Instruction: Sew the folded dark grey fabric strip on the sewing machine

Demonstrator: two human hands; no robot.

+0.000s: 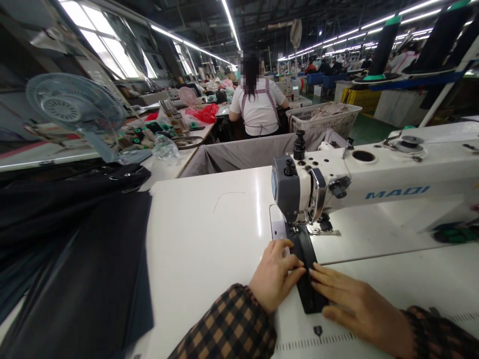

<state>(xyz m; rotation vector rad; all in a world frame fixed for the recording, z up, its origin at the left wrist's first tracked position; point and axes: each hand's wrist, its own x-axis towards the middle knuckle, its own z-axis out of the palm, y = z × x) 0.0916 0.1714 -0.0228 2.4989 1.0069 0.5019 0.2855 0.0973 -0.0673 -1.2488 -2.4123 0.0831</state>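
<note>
In the sewing hall where I stand, a person in brown-and-black checked sleeves works at a white worktop (194, 249) with both bare hands. A black strip (308, 293), apparently folded lengthwise, lies on it, its far end under the needle area of a white-and-grey sewing machine (404, 169) lettered in blue, its near end pointing back toward the person. The left hand (275, 276) reaches in from the strip's left side, thumb and forefinger closed in a pinch at the ridge along its middle. The right hand (361, 304) lies low on the other side, fingers straight and side by side, tips touching the strip's right edge, with the thumb held apart near its lower corner. Just nearer than the strip, ruler-like marks (310, 344) run across the worktop. To the left, a large dark heap of fabric (101, 269) spreads over the surface; behind it stands a grey-blue fan (71, 107). Straight ahead, past a grey cloth trough (243, 153), a co-worker in a white top (260, 112) sits facing away, beside a pale plastic basket (325, 119) holding cloth. Tall dark thread cones (385, 52) stand at upper right.
</note>
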